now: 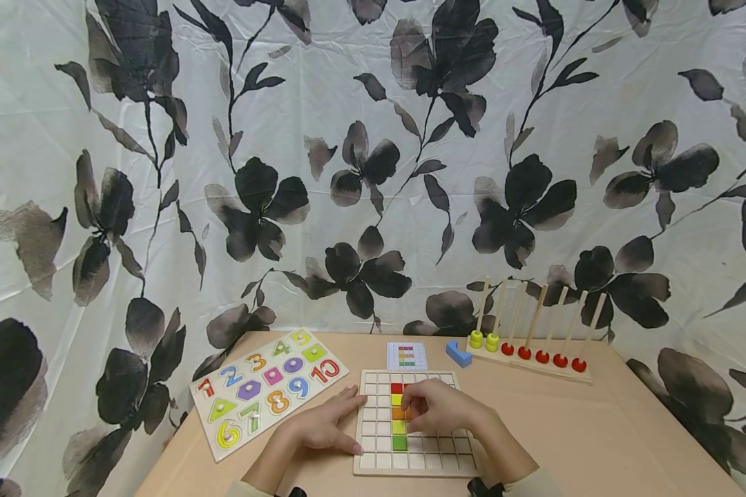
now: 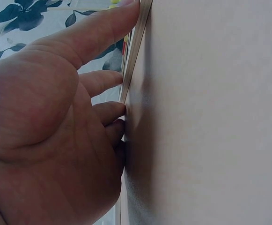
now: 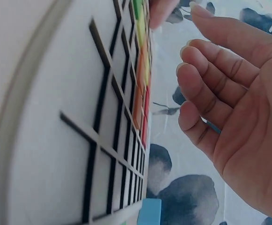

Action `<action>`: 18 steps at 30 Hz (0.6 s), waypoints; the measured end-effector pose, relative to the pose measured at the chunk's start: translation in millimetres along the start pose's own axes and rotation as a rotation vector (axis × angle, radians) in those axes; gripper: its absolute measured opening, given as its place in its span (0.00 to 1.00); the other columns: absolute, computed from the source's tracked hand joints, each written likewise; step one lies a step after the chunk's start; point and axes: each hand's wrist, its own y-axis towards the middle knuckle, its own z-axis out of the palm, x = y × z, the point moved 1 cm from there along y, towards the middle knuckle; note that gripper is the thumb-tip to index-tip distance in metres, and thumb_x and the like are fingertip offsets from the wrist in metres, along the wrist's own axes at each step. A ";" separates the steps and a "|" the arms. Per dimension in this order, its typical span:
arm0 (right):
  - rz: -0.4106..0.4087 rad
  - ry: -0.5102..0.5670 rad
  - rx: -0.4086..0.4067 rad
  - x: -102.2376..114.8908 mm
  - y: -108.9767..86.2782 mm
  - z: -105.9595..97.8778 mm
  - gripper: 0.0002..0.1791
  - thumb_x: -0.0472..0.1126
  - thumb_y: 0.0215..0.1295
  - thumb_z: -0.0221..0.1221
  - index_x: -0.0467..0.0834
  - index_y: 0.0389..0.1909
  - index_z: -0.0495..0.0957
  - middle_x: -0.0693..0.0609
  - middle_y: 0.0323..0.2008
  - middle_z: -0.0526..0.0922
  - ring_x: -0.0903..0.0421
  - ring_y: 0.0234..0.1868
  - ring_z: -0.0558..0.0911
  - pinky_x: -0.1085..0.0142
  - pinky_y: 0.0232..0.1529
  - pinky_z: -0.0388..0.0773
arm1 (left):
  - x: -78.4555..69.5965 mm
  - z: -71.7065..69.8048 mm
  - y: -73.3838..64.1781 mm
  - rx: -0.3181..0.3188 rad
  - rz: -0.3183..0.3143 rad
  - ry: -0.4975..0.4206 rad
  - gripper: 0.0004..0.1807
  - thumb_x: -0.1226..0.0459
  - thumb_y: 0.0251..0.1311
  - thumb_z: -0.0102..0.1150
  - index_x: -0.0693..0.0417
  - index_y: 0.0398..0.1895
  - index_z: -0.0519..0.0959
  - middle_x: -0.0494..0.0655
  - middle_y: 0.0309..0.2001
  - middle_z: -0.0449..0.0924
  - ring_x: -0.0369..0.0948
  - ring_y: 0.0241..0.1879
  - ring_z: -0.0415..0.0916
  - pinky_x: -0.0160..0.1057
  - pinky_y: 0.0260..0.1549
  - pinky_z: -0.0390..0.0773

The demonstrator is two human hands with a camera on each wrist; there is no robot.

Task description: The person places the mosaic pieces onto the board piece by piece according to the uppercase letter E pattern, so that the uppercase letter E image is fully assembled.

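Observation:
A wooden grid board (image 1: 435,466) lies in front of me with coloured square tiles in its cells. The visible tile column runs red, yellow, orange, yellow and a green tile (image 1: 400,442); a second red tile and more orange show beside it, partly covered by my right hand. My left hand (image 1: 323,421) is spread at the board's left side, thumb and fingertips against the edge. Over the tiles hovers my right hand (image 1: 438,407), fingers loosely bent. The right wrist view shows its fingers (image 3: 192,79) apart from the thumb, with nothing visible between them.
Behind the board lies a card (image 1: 407,355) with a coloured grid pattern. A number puzzle board (image 1: 214,449) sits at the left. A blue angled block (image 1: 458,353) and a bead-peg stand (image 1: 534,366) occupy the back right, before a floral cloth (image 1: 373,83).

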 end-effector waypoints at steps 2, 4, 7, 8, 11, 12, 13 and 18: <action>-0.005 0.007 -0.020 -1.6 -1.8 -4.0 0.14 0.41 0.60 0.74 0.42 0.44 0.84 0.59 0.28 0.80 0.65 0.30 0.75 0.72 0.33 0.75 | 0.1 0.0 -0.3 0.002 -0.004 -0.002 0.52 0.51 0.54 0.77 0.53 0.80 0.62 0.61 0.84 0.46 0.60 0.84 0.41 0.68 0.79 0.44; -0.009 0.006 -0.038 -3.4 -3.7 -8.0 0.14 0.41 0.61 0.74 0.42 0.45 0.84 0.59 0.29 0.81 0.64 0.31 0.76 0.72 0.34 0.76 | -0.3 0.0 -0.6 0.004 -0.006 -0.004 0.52 0.51 0.54 0.77 0.53 0.80 0.63 0.60 0.84 0.46 0.59 0.84 0.41 0.67 0.79 0.45; -0.014 0.003 -0.064 -7.2 -6.4 -13.7 0.14 0.41 0.62 0.73 0.42 0.46 0.84 0.58 0.32 0.82 0.63 0.34 0.78 0.71 0.36 0.78 | -0.8 0.3 -1.1 0.004 -0.009 -0.005 0.52 0.51 0.53 0.77 0.52 0.80 0.63 0.60 0.84 0.46 0.59 0.84 0.41 0.67 0.79 0.45; -0.012 0.001 -0.072 -8.7 -7.5 -15.6 0.14 0.41 0.62 0.73 0.42 0.46 0.84 0.57 0.33 0.83 0.63 0.34 0.78 0.71 0.37 0.78 | -1.2 0.3 -1.0 0.003 -0.009 -0.002 0.52 0.51 0.53 0.77 0.52 0.80 0.63 0.60 0.84 0.46 0.59 0.84 0.41 0.67 0.79 0.45; -0.009 0.008 -0.097 -12.8 -11.4 -21.5 0.15 0.43 0.62 0.73 0.42 0.46 0.84 0.53 0.36 0.84 0.61 0.36 0.79 0.70 0.39 0.79 | -2.1 0.2 -1.0 -0.002 -0.008 0.008 0.51 0.51 0.53 0.78 0.51 0.80 0.63 0.59 0.84 0.47 0.59 0.84 0.42 0.67 0.79 0.46; -0.010 0.012 -0.104 -14.0 -12.9 -23.5 0.15 0.43 0.62 0.73 0.42 0.47 0.84 0.51 0.37 0.84 0.60 0.37 0.79 0.69 0.39 0.79 | -2.4 0.1 -1.0 -0.003 -0.007 0.011 0.51 0.52 0.53 0.78 0.51 0.80 0.63 0.59 0.84 0.47 0.59 0.84 0.42 0.67 0.79 0.46; -0.007 0.013 -0.111 -15.1 -14.5 -25.6 0.15 0.43 0.63 0.73 0.42 0.47 0.84 0.50 0.38 0.84 0.59 0.37 0.79 0.69 0.39 0.79 | -2.5 0.0 -1.0 -0.005 -0.006 0.014 0.51 0.52 0.53 0.78 0.51 0.80 0.63 0.59 0.84 0.47 0.59 0.84 0.42 0.67 0.79 0.46; 0.006 -0.005 -0.151 -19.5 -21.8 -35.9 0.11 0.43 0.64 0.72 0.50 0.46 0.84 0.50 0.40 0.85 0.58 0.37 0.80 0.68 0.39 0.80 | -1.6 -0.3 -1.3 -0.004 -0.009 0.012 0.52 0.51 0.53 0.78 0.51 0.80 0.63 0.59 0.84 0.46 0.59 0.84 0.42 0.67 0.79 0.45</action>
